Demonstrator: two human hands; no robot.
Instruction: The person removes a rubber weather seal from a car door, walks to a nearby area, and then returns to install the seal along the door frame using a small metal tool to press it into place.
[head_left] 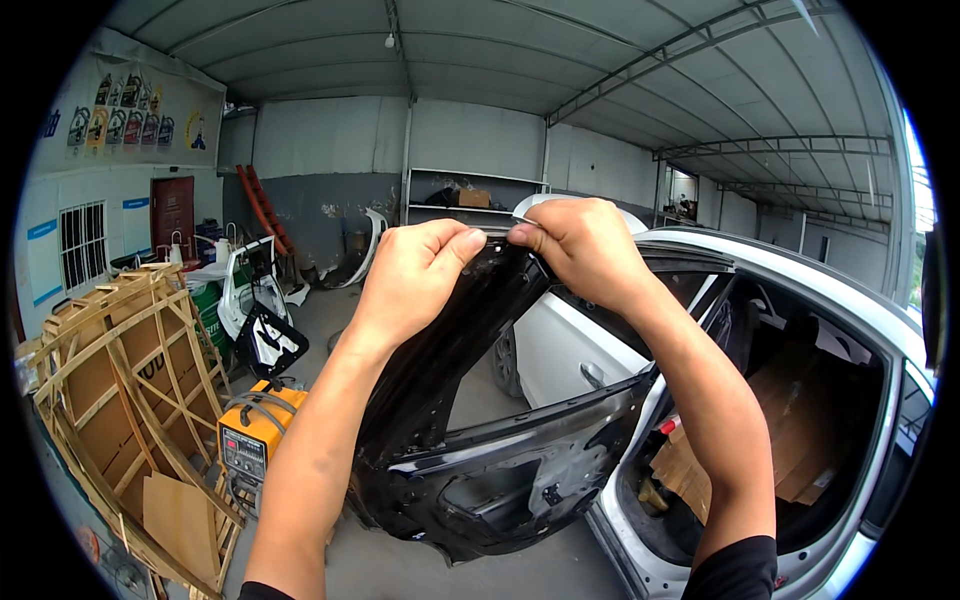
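A bare black car door shell, with its window opening and cut-out inner panel, stands tilted in front of me. My left hand is closed on the top edge of its window frame, thumb pressed near a thin strip along that edge. My right hand pinches the same edge a little to the right, near the upper corner; how much of the strip is in my fingers is hard to make out. Behind the shell is a white car with a white door and an open doorway holding cardboard.
At left are a wooden crate frame and a yellow machine. Farther back stand loose white door parts, a red ladder against the wall, and a metal shelf with a box.
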